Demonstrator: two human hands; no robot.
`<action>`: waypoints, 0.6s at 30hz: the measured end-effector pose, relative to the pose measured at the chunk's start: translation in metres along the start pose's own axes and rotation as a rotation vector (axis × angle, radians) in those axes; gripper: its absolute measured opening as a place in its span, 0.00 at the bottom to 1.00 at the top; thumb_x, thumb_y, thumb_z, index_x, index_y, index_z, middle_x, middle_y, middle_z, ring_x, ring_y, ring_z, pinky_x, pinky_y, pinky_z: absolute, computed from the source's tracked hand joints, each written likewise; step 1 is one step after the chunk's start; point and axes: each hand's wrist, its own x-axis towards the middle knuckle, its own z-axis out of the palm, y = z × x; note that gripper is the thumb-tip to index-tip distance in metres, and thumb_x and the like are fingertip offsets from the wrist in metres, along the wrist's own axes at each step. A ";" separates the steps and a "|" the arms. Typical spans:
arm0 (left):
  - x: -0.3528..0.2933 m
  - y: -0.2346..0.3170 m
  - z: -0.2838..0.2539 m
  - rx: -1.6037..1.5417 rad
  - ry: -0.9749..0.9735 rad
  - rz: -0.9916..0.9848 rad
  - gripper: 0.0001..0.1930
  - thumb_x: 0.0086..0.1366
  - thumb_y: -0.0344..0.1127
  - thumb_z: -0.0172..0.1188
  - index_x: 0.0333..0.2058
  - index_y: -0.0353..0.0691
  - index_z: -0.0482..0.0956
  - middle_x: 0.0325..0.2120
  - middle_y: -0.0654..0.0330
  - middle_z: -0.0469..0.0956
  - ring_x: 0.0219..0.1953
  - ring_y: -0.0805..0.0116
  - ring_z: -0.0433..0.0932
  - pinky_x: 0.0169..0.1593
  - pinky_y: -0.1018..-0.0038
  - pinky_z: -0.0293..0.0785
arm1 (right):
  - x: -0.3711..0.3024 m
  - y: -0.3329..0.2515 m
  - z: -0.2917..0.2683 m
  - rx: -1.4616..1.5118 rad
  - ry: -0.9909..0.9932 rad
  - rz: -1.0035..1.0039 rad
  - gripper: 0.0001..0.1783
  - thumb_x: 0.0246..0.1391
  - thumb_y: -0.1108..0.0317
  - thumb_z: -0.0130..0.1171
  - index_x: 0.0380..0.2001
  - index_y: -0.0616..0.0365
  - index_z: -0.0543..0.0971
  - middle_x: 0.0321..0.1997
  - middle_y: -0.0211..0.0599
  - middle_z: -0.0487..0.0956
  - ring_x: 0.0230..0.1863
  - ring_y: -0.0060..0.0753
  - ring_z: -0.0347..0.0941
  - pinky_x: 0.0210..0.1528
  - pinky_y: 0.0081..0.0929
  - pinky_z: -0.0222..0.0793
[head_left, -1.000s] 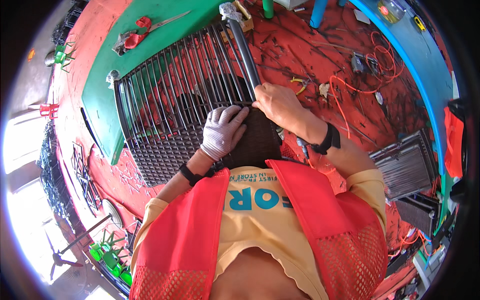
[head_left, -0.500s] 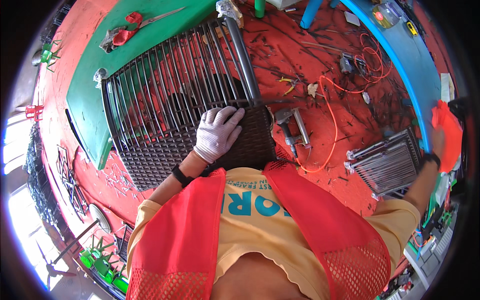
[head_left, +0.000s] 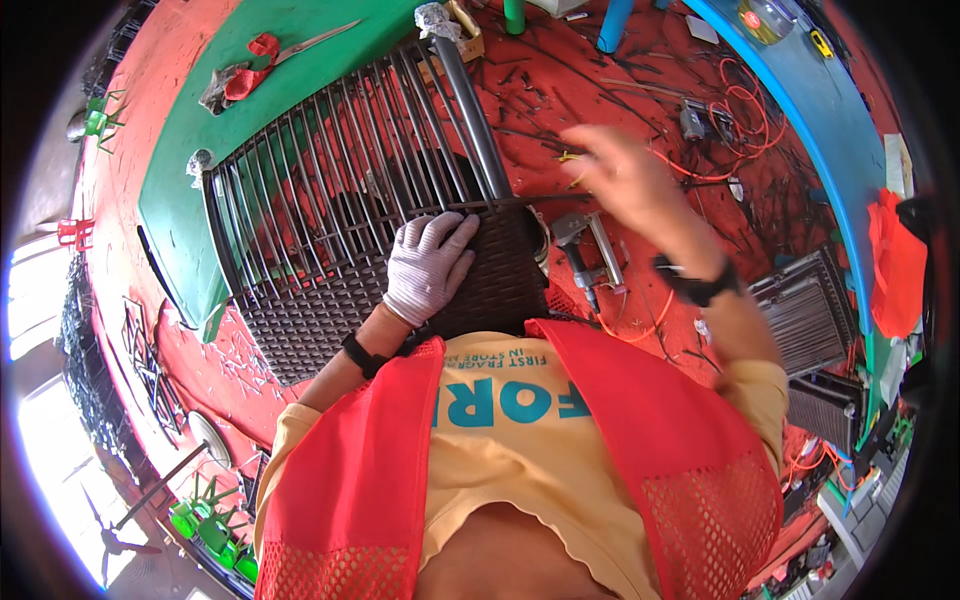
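Leaning, it seems, over the edge of the green table (head_left: 180, 200) at upper left, the half-woven wicker panel (head_left: 320, 310) stretches across the left and upper centre of the picture, its bare slats above and tight weave below; a sideways push could make it slide or twist, since only one hand touches it. At the upper right, the blue table (head_left: 840, 130) stands well apart from it. Scissors (head_left: 320, 38) lie on the green surface beyond the panel; a shift of its slatted end might nudge them. On the floor right of the weave, the orange hose (head_left: 632, 337) trails near the staple gun (head_left: 572, 230), and a forearm or foot catching that loop could drag the tool about. At centre, the gloved left hand (head_left: 430, 268) lies flat, fingers extended across the weave's upper edge; if its pressure eased, the last rows could loosen. Blurred right of centre, the bare right hand (head_left: 625, 180) is raised off the panel, fingers seemingly stretched out; whether they hold anything I cannot tell. Smallest, a dark strip (head_left: 560, 198) juts from the panel's right edge, and a passing wrist could snag and bend it.
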 end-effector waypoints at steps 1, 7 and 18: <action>0.000 0.000 0.000 0.010 -0.001 -0.001 0.23 0.56 0.37 0.61 0.52 0.45 0.75 0.46 0.60 0.71 0.45 0.57 0.70 0.50 0.63 0.68 | 0.014 -0.015 0.029 -0.041 -0.063 -0.125 0.16 0.53 0.64 0.61 0.44 0.58 0.76 0.42 0.42 0.78 0.41 0.39 0.76 0.42 0.31 0.71; 0.001 0.001 -0.001 0.009 0.003 -0.006 0.23 0.56 0.37 0.61 0.52 0.45 0.75 0.45 0.61 0.72 0.45 0.58 0.70 0.50 0.63 0.68 | 0.026 -0.007 0.051 0.073 -0.308 -0.128 0.15 0.53 0.57 0.60 0.26 0.59 0.77 0.20 0.44 0.74 0.27 0.48 0.74 0.30 0.37 0.66; -0.003 -0.002 -0.001 -0.028 0.023 0.007 0.22 0.57 0.38 0.60 0.51 0.45 0.75 0.45 0.63 0.72 0.44 0.60 0.71 0.50 0.64 0.67 | -0.357 0.280 -0.385 -1.347 -0.010 0.979 0.21 0.57 0.55 0.50 0.43 0.62 0.78 0.32 0.57 0.80 0.35 0.57 0.77 0.35 0.52 0.71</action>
